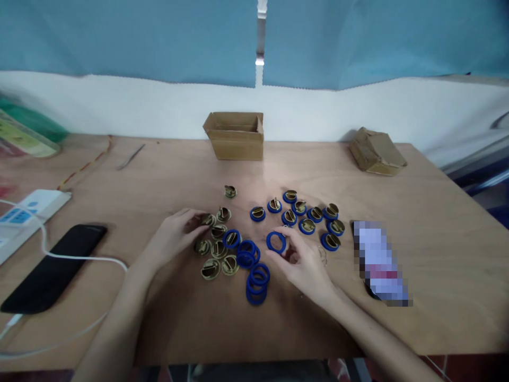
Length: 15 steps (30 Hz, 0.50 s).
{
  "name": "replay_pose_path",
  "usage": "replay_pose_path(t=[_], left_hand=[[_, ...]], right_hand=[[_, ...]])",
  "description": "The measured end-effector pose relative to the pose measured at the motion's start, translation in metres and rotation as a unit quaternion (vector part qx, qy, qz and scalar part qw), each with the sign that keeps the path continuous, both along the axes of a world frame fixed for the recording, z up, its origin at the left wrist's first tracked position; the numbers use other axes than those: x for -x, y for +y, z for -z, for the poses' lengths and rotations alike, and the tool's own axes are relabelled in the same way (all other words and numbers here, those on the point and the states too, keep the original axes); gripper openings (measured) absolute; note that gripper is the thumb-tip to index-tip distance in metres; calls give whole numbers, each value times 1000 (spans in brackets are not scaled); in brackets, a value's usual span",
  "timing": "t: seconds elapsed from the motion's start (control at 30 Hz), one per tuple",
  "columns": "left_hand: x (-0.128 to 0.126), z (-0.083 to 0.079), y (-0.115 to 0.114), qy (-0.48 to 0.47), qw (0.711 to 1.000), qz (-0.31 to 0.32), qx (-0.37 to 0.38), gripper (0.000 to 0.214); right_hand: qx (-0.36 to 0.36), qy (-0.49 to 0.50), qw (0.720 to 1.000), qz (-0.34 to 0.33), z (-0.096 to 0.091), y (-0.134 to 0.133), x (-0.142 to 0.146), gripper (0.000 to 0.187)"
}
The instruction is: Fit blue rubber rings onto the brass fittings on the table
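Note:
My left hand point(175, 236) is at the left edge of a group of round brass-coloured pieces point(210, 269), each with a raised bar across it. Its thumb and fingertips close around one brass piece point(208, 219). Between thumb and fingers, my right hand point(304, 260) holds a blue ring point(275, 242), its open middle facing me. Several loose blue rings point(256, 293) lie overlapping between my hands. Beyond my right hand sit several brass pieces seated in blue rings point(307, 226). One brass piece point(230, 191) lies apart, farther back.
An open cardboard box point(238, 146) stands near the wall, and a crumpled one point(377, 151) lies back right. A phone with a blurred screen point(382, 265) lies right. At left are a black phone point(53, 268), a white cable point(85, 258) and a power strip point(35, 215).

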<state>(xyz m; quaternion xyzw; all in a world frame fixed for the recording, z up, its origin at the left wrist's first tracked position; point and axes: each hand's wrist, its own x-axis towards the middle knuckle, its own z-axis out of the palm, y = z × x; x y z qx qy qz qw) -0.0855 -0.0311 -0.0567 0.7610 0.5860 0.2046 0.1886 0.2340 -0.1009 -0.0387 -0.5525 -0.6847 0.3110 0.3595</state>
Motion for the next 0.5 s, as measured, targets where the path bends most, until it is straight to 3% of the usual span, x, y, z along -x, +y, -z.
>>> replay_pose_path(t=[0.1,0.23,0.4,0.5], left_hand=[[-2,-2,0,17,1000,-7,-1,28],[-8,-3,-2,-28,997,-77,0,26],[-28,-3,-10,-187,970,-149,-51,30],[-50,-4,-20,-281,945,-132,-104,34]], right_hand=[[-27,-7,999,-18,0,1,0,30],[-57,-3,998,-30,2,2,0,31],[-19,7,1000,-15,0,0,-1,36],[-26,-14,999,-32,-5,0,-2,32]])
